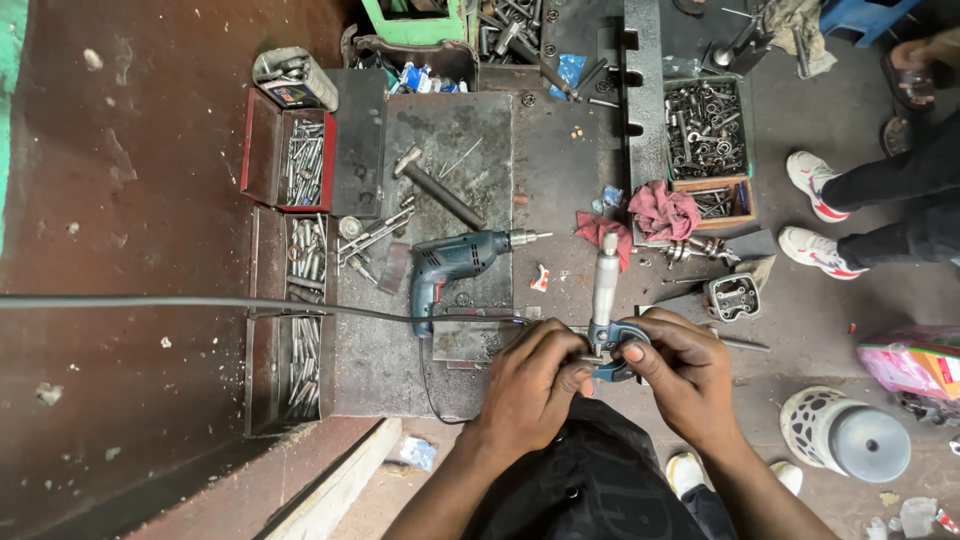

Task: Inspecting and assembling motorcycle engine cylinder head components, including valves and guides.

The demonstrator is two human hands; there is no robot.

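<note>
dirty metal workbench (450, 130) with a blue drill (450, 265) on top.
i see my left hand (530, 380) and right hand (680, 370) both pinching the micrometer (607, 300); its long handle points away from me, between them.

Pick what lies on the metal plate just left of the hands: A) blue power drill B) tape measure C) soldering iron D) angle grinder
A: a blue power drill lies on its side on the metal plate, chuck pointing right, just up-left of the left hand; both that hand and the right hand grip a blue-framed micrometer.
</note>
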